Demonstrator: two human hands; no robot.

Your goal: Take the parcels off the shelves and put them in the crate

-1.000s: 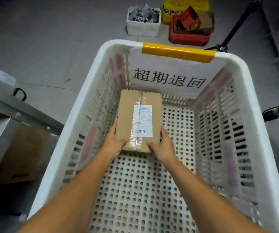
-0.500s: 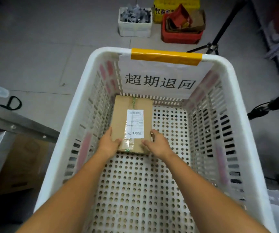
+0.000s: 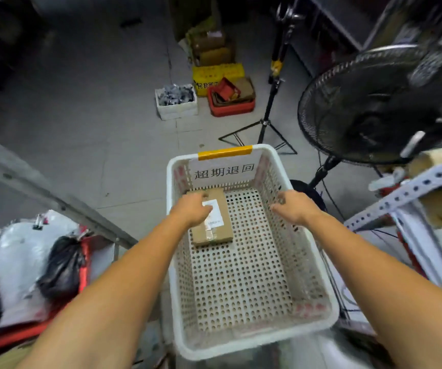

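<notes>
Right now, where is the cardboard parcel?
In the head view, the parcel lies flat inside the white crate, in its far-left corner below the paper sign, the left hand over its far end.

Covering the far left corner of the cardboard parcel [image 3: 214, 233] and part of its white label [image 3: 216, 213] with the left hand [image 3: 191, 210], with the label's print showing too small to read. Blurring at the fingertips of the right hand [image 3: 294, 207] beside the right wall of the white crate [image 3: 251, 340], so not showing whether touching it. Running off the right edge with the smeared black floor fan [image 3: 369, 107] and perforated shelf rail [image 3: 411, 189], and blurring the black bag [image 3: 62, 265] and white bags [image 3: 20, 251] at the left.
</notes>
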